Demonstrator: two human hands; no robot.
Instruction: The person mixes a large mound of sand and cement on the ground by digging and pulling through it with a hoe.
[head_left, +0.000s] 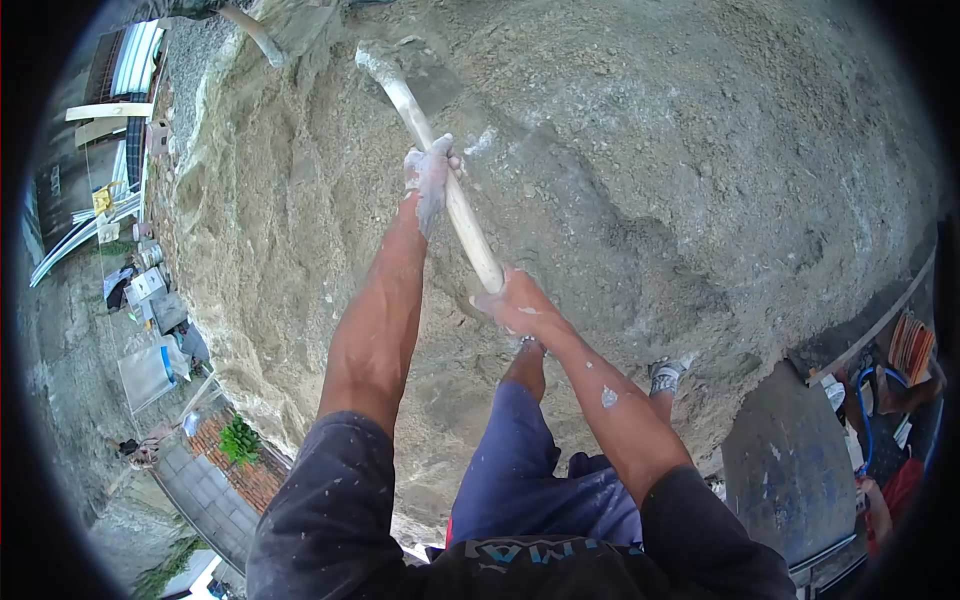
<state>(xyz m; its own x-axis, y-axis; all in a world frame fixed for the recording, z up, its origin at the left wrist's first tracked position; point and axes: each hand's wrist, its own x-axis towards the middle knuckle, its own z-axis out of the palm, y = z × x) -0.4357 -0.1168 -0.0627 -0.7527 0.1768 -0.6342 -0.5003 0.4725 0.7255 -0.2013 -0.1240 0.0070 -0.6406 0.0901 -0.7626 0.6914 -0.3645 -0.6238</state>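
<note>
A hoe-like tool with a long pale wooden handle (pixel 465 225) slants across the middle of the head view. Its far end is crusted white, and a grey blade (pixel 422 78) beside it blends into the soil, so its outline is hard to make out. My left hand (pixel 431 178), coated in pale dust, is wrapped round the upper handle. Lower down, my right hand (pixel 515 303) grips the handle's near end. Beneath the tool lies a broad mound of grey-brown sandy material (pixel 620 180). My feet, one in a light shoe (pixel 668 376), stand on it.
Another wooden handle (pixel 252 36) shows at the top left. Buckets (pixel 150 256), boards (pixel 108 112) and pale pipes line the left side. A green plant (pixel 239 440) grows by brickwork. At right are a dark metal sheet (pixel 790 470), stacked orange bricks (pixel 911 348) and another person's arm (pixel 878 512).
</note>
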